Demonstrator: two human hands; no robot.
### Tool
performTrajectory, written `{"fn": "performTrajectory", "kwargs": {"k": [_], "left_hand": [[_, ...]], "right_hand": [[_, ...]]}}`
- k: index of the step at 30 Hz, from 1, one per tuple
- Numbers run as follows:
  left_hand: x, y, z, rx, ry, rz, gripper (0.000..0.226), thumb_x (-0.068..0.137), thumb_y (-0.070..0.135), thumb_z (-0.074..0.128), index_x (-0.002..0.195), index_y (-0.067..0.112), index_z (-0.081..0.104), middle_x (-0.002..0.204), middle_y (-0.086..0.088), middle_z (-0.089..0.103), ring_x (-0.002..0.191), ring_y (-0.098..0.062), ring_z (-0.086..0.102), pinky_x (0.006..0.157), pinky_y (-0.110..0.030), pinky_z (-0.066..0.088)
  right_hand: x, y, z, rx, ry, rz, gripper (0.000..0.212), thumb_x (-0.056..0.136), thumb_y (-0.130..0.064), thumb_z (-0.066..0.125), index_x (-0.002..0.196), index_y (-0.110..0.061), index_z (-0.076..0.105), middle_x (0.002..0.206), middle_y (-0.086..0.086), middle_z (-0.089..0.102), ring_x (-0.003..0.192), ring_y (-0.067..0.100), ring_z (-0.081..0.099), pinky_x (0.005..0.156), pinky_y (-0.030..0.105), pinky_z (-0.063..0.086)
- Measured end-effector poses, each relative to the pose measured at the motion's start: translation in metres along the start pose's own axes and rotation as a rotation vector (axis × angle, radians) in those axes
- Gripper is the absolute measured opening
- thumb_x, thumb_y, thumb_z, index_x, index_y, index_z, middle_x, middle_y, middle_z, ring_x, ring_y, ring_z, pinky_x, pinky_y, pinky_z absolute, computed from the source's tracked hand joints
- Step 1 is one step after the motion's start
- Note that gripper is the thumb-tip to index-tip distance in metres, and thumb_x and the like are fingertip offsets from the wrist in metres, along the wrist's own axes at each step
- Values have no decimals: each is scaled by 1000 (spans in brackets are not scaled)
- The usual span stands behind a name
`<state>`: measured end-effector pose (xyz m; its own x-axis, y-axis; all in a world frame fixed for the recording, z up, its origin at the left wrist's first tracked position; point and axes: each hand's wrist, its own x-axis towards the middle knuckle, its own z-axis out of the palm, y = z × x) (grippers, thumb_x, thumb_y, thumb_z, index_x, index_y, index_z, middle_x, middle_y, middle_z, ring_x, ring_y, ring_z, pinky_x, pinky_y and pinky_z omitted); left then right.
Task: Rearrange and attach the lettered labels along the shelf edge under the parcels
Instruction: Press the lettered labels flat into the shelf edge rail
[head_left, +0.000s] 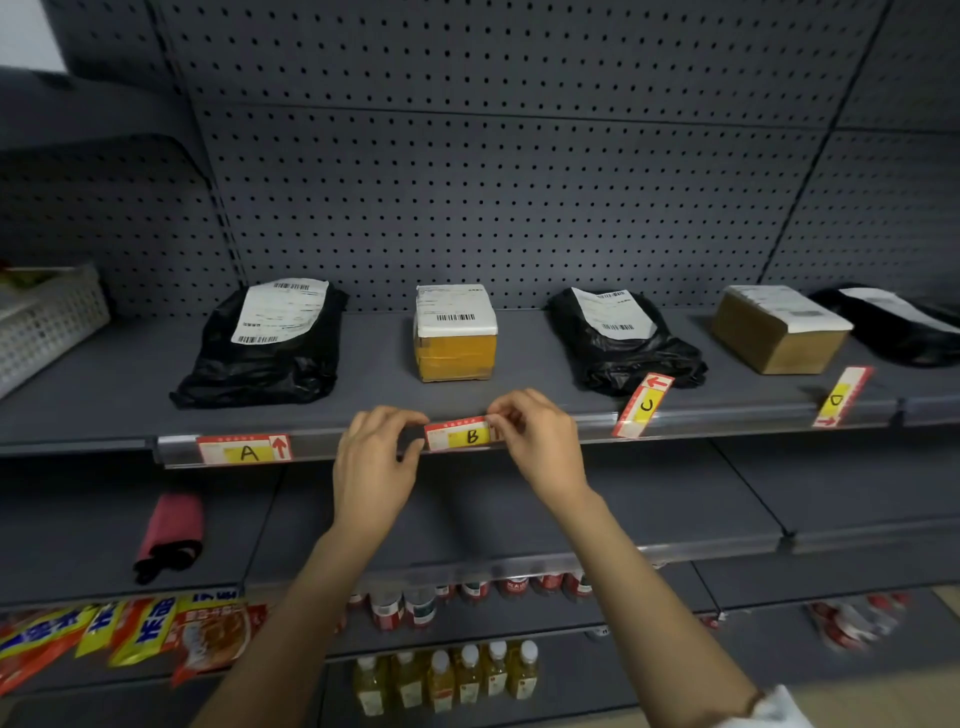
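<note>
Label B (460, 435) lies level against the shelf edge strip (322, 444), under the yellow taped box (455, 332). My left hand (376, 457) pinches its left end and my right hand (535, 436) pinches its right end. Label A (244, 449) sits flat in the strip under the left black bag parcel (270, 345). Label C (643, 405) leans tilted over the strip below the second black bag (621, 338). Label D (841, 397) also stands tilted, below the brown carton (779, 327).
A white mesh basket (49, 317) stands at the shelf's far left, another black bag (898, 325) at the far right. Lower shelves hold a red folded umbrella (171, 532), snack packets (130, 631), cans and drink bottles (447, 675).
</note>
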<state>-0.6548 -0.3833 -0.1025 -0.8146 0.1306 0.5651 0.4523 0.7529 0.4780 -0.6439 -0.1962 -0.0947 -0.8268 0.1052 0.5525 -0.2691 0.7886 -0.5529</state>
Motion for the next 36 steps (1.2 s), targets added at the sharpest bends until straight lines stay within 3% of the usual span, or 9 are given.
{"fn": "performTrajectory", "kwargs": {"k": [7, 14, 23, 27, 30, 36], "left_hand": [[-8, 3, 8, -13, 30, -44, 33, 76, 4, 68, 106, 16, 65, 100, -6, 62, 94, -25, 54, 82, -36, 41], [-13, 1, 15, -6, 33, -53, 39, 74, 2, 69, 109, 17, 64, 103, -8, 57, 99, -27, 52, 87, -41, 39], [-20, 4, 19, -61, 94, -89, 37, 76, 0, 67, 110, 16, 64, 103, -7, 57, 101, -24, 51, 90, -39, 38], [-17, 17, 20, -154, 180, -175, 32, 81, 7, 65, 111, 19, 62, 102, -7, 59, 98, -23, 52, 86, -42, 44], [-9, 40, 29, -156, 210, -127, 32, 79, 4, 65, 108, 18, 62, 100, -8, 61, 96, -26, 53, 85, -42, 42], [3, 101, 67, -191, 158, -72, 26, 80, 11, 65, 105, 20, 63, 99, -6, 62, 93, -25, 54, 82, -43, 43]], "right_hand": [[-15, 3, 6, 54, 66, 23, 9, 86, -9, 64, 90, -13, 70, 89, 1, 70, 81, 14, 65, 75, 19, 47], [-10, 1, 7, 22, 30, 17, 13, 84, -6, 62, 88, -15, 70, 87, 3, 70, 83, 21, 62, 74, 32, 51], [-19, 2, 10, -94, 73, 25, 14, 84, -16, 65, 93, -25, 71, 86, -2, 62, 81, 19, 55, 77, 32, 44], [-18, 16, -17, -135, 170, 45, 13, 85, -16, 63, 93, -23, 70, 90, 1, 59, 83, 22, 55, 75, 34, 43], [-11, 29, -46, -216, 247, 1, 16, 82, -13, 63, 94, -22, 68, 95, 3, 60, 84, 24, 54, 73, 35, 39], [-3, 63, -89, -307, 296, 6, 27, 78, -16, 63, 102, -28, 65, 113, -1, 58, 99, 19, 49, 82, 29, 31]]}}
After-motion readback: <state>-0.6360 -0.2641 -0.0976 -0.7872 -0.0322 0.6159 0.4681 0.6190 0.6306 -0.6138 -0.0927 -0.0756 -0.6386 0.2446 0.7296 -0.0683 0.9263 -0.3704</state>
